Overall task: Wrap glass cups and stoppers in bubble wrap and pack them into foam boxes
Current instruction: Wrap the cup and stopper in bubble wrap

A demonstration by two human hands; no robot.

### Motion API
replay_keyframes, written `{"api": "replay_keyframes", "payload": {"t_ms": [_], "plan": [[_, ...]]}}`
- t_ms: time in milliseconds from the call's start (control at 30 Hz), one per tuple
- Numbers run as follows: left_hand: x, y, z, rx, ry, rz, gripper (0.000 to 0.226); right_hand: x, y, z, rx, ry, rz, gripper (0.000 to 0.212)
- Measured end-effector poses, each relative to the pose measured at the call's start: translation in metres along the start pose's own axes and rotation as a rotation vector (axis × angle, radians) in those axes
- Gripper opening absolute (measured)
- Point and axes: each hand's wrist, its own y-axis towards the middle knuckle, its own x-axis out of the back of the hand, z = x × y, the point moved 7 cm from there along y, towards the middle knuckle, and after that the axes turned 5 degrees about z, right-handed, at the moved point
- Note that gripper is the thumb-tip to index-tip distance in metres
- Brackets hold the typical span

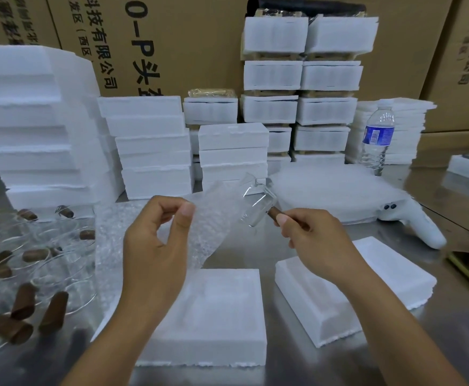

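Back wall: stacked cardboard cartons (pixel 188 45) with printed characters.

Steel table (pixel 411 338) runs the full width. Along its far edge and left side stand stacks of white foam boxes (pixel 149 151). The tallest stack is at the left, and sleeved packs are piled highest at far centre-right.

Flat pile of foam sheets (pixel 333 190) lies right of centre, toward the far edge.

Open foam box (pixel 213 316) sits at the near edge, centre, cavity up. Second foam box (pixel 394 263) is just to its right, angled, and the right forearm crosses over it.

Pile of bubble wrap (pixel 110 232) lies left of centre. Loose glass cups with brown handles (pixel 46 260) crowd the near-left corner.

Both forearms reach in from the near edge, raised off the table and angled inward.

Left hand (pixel 155 243): thumb and forefinger pinch the top edge of a bubble wrap sheet (pixel 213 218). The other fingers are curled. The sheet hangs down and slants up to the right.

Right hand (pixel 314 240): fingers curled, thumb and forefinger gripping the brown handle (pixel 276 211) of a glass cup (pixel 258 207).

The cup is in the air between the hands, tilted, above the table beyond the open box. It lies against the sheet's upper right end.

Water bottle (pixel 378 135) stands upright at far right. White controller (pixel 417 224) lies beside the foam sheets.
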Motion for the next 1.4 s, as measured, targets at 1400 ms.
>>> {"api": "replay_keyframes", "payload": {"t_ms": [1400], "plan": [[-0.027,-0.002,0.035,0.252,0.271,0.309,0.017,-0.013,-0.002,-0.003,-0.087,0.346,0.122,0.028]]}}
